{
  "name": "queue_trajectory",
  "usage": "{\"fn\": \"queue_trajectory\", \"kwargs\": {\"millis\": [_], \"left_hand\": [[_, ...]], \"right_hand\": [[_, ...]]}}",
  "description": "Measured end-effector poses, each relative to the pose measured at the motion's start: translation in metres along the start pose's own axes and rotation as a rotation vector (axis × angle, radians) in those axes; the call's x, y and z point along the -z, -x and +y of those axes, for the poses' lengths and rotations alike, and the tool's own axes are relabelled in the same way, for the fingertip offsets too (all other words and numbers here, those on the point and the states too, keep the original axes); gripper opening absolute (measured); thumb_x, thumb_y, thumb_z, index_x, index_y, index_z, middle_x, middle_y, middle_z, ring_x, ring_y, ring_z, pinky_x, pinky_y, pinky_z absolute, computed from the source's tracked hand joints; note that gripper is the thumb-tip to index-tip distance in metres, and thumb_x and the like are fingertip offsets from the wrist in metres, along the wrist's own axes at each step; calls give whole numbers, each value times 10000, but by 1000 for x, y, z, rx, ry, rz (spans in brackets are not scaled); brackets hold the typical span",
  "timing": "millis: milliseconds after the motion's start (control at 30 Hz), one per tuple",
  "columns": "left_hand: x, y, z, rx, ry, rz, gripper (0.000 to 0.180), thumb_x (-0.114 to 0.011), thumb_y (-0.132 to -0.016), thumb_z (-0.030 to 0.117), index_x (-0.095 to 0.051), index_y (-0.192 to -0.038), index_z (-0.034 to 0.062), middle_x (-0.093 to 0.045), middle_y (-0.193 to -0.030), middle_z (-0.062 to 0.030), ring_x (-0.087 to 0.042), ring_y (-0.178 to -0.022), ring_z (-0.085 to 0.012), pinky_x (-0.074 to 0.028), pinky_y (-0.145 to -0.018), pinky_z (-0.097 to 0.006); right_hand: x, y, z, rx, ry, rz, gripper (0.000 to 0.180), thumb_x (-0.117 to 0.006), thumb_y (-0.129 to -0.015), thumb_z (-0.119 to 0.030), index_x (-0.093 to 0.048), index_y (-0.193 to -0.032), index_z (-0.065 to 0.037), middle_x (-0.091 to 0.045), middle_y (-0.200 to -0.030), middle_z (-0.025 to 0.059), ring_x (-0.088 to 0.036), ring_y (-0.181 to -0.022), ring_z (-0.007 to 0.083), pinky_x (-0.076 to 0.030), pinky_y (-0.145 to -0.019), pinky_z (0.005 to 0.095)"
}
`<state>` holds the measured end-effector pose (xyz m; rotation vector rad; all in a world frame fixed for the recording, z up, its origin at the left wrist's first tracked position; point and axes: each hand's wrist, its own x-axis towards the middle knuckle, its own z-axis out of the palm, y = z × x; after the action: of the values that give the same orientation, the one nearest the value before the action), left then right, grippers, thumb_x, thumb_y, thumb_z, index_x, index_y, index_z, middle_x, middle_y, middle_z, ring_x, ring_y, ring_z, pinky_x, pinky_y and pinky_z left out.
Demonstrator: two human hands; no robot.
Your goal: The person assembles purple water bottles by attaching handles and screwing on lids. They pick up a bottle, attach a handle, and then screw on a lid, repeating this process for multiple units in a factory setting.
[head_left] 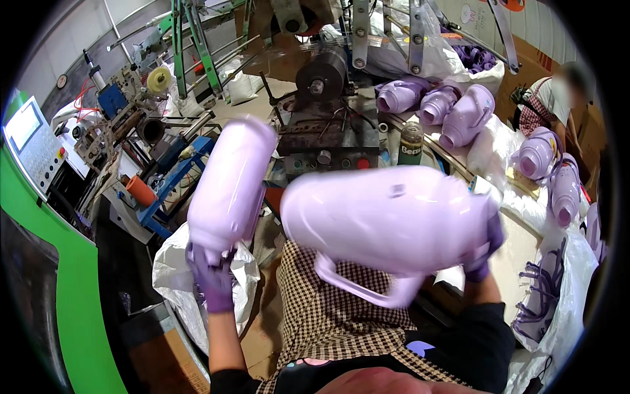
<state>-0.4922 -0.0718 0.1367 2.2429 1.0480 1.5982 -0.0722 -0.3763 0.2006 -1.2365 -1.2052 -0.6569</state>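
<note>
Head view: bigger-looking lilac jug (374,210) held sideways mid-air, centre-right; right hand (485,246), arm out to the right, clamped on its right end. Glossy, blurred, loop handle (401,293) toward wearer. Second lilac jug (230,177) up-ended, leaning slightly right, left of centre; left hand (211,276) clasps its neck from below, forearm near vertical. Purple gloves (220,299) on both.

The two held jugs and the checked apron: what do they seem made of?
Left jug and right jug: probably glossy moulded plastic, given smooth, even colour and bright highlights, though both are blurred. Apron: seemingly matte woven cloth, as it drapes without shine.
</note>
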Motion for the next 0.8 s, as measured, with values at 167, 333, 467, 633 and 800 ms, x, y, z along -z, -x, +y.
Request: {"fn": "queue_trajectory", "kwargs": {"millis": [167,333,467,633,800], "left_hand": [[-135,-109,81,398,1114,-275,428,-466,-1079,364,-455,-1420,105,-482,-1448,-120,-543,-1293,-327,-590,-956,-535],[-275,-166,161,668,1167,-178,624,-695,-930,314,-297,-1387,166,-399,-1402,-113,-511,-1261,-306,-600,-830,-536],[-361,-249,152,784,799,-221,664,-753,-879,332,-336,-1335,87,-518,-1237,-134,-578,-1094,-252,-571,-784,-485],[-398,-283,88,-166,173,26,753,-807,-796,318,-435,-1347,-36,-579,-1247,-238,-559,-1202,-355,-483,-992,-484],[-376,-280,87,-819,-205,75,912,-820,-757,318,-410,-1494,-30,-484,-1470,-267,-469,-1348,-423,-380,-1134,-453]], "right_hand": [[62,35,36,-591,-377,-2,214,-683,-636,-161,-490,-677,-75,-583,-787,7,-553,-760,120,-465,-707,289],[32,49,24,-400,-394,-405,317,-848,-501,-250,-588,-633,-124,-671,-839,100,-647,-775,289,-491,-714,369],[9,59,22,-460,-505,-489,398,-895,-562,-330,-579,-661,-109,-624,-821,95,-618,-753,279,-481,-689,353],[-15,54,28,-456,-542,-439,399,-872,-564,-341,-568,-660,-102,-625,-822,95,-612,-755,271,-473,-697,365],[-28,56,48,-316,-412,-395,383,-857,-584,-367,-596,-721,-122,-679,-861,129,-661,-818,335,-509,-744,411]]}}
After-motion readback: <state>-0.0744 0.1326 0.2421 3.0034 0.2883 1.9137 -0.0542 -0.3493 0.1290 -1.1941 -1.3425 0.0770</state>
